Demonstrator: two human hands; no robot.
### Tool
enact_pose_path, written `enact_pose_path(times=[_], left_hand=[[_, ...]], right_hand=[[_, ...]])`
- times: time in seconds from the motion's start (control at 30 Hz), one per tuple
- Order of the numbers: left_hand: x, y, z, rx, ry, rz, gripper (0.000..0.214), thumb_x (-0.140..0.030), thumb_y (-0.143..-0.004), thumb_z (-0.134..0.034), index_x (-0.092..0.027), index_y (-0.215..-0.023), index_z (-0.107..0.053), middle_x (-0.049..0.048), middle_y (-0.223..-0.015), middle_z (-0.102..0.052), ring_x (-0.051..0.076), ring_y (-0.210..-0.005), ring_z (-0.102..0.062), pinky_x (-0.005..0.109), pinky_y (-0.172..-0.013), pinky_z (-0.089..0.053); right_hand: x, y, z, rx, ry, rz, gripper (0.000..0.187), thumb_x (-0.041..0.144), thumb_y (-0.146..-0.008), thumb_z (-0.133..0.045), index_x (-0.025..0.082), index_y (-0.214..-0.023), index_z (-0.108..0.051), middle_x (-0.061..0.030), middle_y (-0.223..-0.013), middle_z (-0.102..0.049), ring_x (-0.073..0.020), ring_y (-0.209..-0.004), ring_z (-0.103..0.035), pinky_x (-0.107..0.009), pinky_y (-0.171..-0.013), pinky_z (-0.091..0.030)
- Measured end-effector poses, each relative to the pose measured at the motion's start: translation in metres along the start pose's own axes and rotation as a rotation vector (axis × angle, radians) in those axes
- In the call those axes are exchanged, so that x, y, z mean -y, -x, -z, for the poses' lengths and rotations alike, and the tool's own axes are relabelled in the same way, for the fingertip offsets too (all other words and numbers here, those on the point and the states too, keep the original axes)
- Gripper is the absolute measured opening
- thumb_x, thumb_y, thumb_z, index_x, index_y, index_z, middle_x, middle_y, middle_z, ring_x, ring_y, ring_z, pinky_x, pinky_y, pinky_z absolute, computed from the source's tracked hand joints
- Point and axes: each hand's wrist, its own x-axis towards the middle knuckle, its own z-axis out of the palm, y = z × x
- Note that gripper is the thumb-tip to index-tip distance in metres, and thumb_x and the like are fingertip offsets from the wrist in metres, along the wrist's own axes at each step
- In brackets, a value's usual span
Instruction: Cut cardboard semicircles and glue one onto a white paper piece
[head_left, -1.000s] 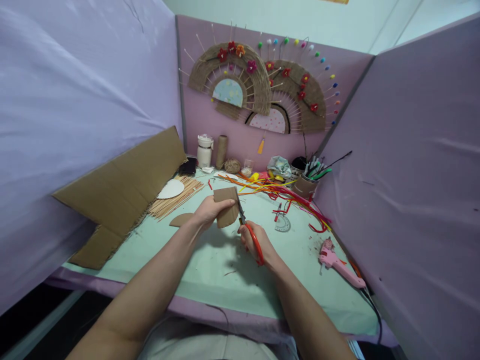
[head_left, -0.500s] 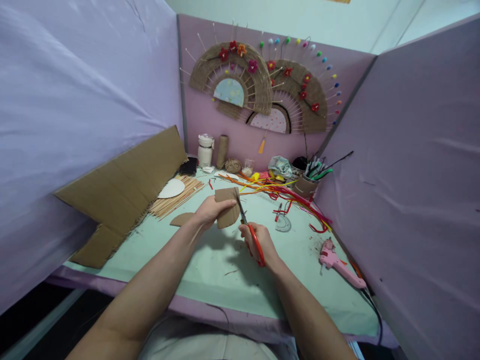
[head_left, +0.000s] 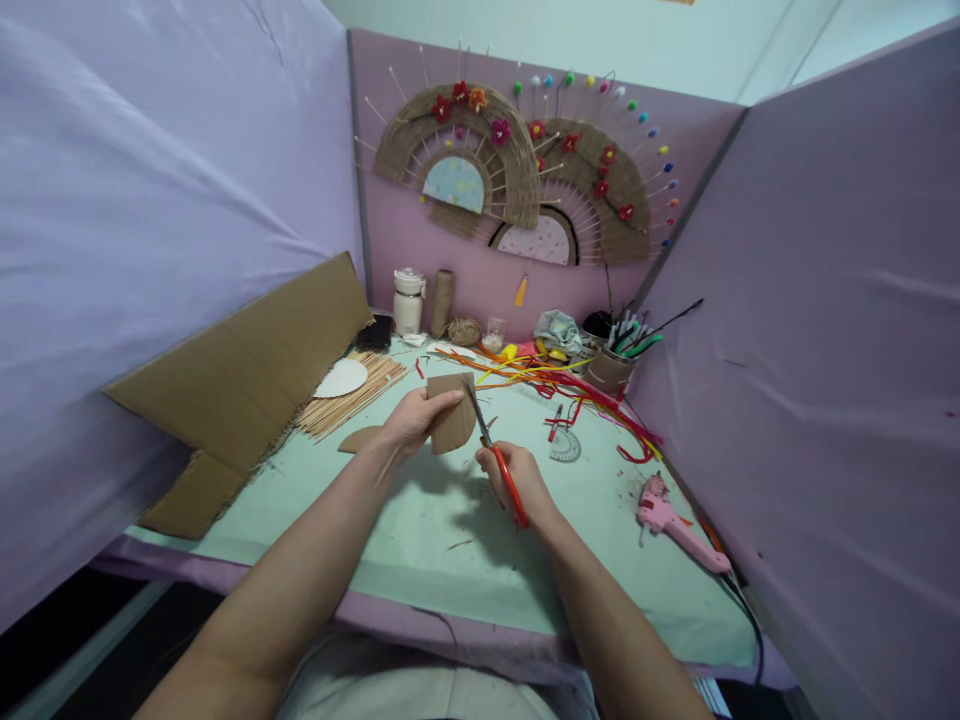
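Note:
A small piece of brown cardboard (head_left: 451, 425) with a rounded lower edge is pinched in my left hand (head_left: 414, 418), thumb on its near face. My right hand (head_left: 517, 480) is closed round the red handles of a pair of scissors (head_left: 512, 492). The blades lie along the cardboard's right side, pointing up and away from me. Whether they are fully closed is hard to make out. Behind my left wrist, a half-round cardboard piece (head_left: 360, 438) lies on the table, partly covered by the wrist.
A large cardboard sheet (head_left: 247, 360) leans at left beside thin wooden sticks (head_left: 352, 400) and a white disc (head_left: 341, 378). Coloured pipe cleaners (head_left: 570, 380), a protractor (head_left: 565, 446) and a pink glue gun (head_left: 679, 525) lie at right. Twine-covered fans (head_left: 517, 190) hang on the back panel.
The view has shifted slightly, moving everything a little to the left. Both hands keep their grip, and the scissor blades remain at the cardboard's right side.

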Motion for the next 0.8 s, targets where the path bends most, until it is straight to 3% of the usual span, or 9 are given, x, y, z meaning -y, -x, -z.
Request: enact_pose_path(times=[0.23, 0.53, 0.8], left_hand=[[-0.002, -0.001, 0.006, 0.012, -0.044, -0.017, 0.047, -0.042, -0.05, -0.087, -0.013, -0.082, -0.069, 0.0034, -0.074, -0.071, 0.017, -0.069, -0.062, 0.028, -0.066, -0.045], [-0.001, -0.001, 0.013, 0.092, -0.155, 0.019, 0.039, -0.04, -0.059, -0.083, -0.015, -0.086, -0.072, 0.0033, -0.08, -0.073, 0.018, -0.074, -0.064, 0.028, -0.067, -0.046], [-0.001, -0.001, 0.013, 0.095, -0.186, 0.036, 0.039, -0.042, -0.059, -0.083, -0.015, -0.085, -0.071, 0.0045, -0.081, -0.074, 0.019, -0.074, -0.065, 0.029, -0.066, -0.047]], right_hand=[[-0.008, 0.0, 0.0, 0.115, -0.072, 0.038, 0.046, 0.061, -0.087, -0.041, 0.019, -0.074, -0.054, 0.0045, -0.052, -0.043, -0.0105, -0.045, -0.041, -0.023, -0.046, -0.032], [-0.013, -0.001, 0.005, 0.229, -0.092, 0.116, 0.065, 0.08, -0.083, -0.034, 0.018, -0.08, -0.053, 0.0022, -0.058, -0.049, -0.0114, -0.051, -0.044, -0.024, -0.049, -0.035], [-0.007, 0.002, 0.008, 0.194, -0.011, 0.122, 0.048, 0.064, -0.089, -0.041, 0.019, -0.077, -0.052, 0.0016, -0.059, -0.051, -0.0119, -0.052, -0.045, -0.023, -0.049, -0.033]])
